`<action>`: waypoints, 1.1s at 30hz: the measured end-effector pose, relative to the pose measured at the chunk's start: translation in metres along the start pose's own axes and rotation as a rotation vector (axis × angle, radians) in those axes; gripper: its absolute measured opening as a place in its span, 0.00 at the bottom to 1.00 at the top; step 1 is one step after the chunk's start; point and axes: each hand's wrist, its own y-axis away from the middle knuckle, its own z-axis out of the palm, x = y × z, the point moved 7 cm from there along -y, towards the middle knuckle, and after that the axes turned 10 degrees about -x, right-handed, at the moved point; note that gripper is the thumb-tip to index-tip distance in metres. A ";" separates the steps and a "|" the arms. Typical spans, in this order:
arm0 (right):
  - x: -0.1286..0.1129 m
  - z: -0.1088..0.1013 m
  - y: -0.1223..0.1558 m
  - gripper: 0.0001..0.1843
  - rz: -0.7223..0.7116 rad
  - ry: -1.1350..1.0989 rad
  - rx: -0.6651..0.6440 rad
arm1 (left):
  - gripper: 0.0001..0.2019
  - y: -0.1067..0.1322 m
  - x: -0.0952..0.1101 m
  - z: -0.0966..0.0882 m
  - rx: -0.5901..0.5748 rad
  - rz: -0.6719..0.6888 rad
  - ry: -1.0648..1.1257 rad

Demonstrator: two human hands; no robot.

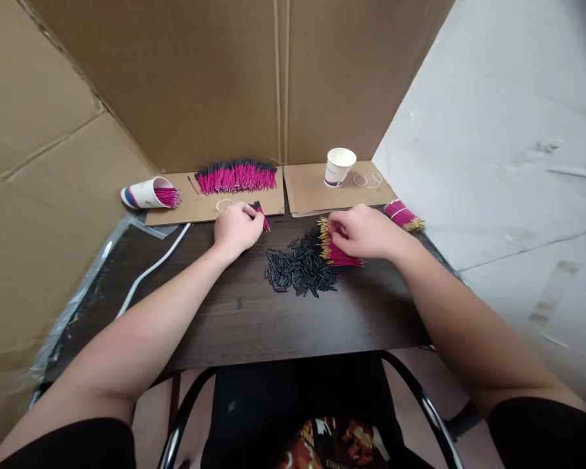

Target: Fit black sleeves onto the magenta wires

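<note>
On the dark table, my left hand [239, 228] is closed, its fingertips against a few pink wires with black sleeves [261, 216]. My right hand [364, 233] reaches into a pile of pink wires with gold terminals [344, 256], thumb and forefinger drawn together in a pinch. What lies between those fingertips is too small to make out. Left of that pile, and touching it, is a loose heap of short black sleeves [300, 268]. Beyond my left hand, many black-sleeved pink wires [237, 177] are laid side by side on a cardboard sheet [185, 207].
A paper cup [144, 195] lies on its side at left with pink wires inside. Another cup [339, 167] stands upright on cardboard by some rubber bands [367, 181]. A banded wire bundle [404, 215] rests at right. A white cable [149, 270] crosses the left side. Cardboard walls [215, 78] enclose the back.
</note>
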 end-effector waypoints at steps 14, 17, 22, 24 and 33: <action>0.001 0.007 0.000 0.05 -0.049 -0.024 -0.056 | 0.10 0.048 0.059 0.032 -0.228 0.679 0.057; 0.000 0.007 0.000 0.06 -0.048 -0.033 -0.051 | 0.10 0.047 0.057 0.036 -0.244 0.651 0.040; 0.000 0.009 -0.002 0.07 -0.040 -0.004 -0.066 | 0.10 0.048 0.056 0.039 -0.270 0.643 0.010; 0.000 0.010 -0.003 0.06 -0.046 -0.007 -0.069 | 0.09 0.049 0.057 0.040 -0.282 0.648 0.021; -0.001 0.012 -0.004 0.07 -0.078 0.009 -0.048 | 0.07 0.046 0.054 0.046 -0.357 0.579 0.021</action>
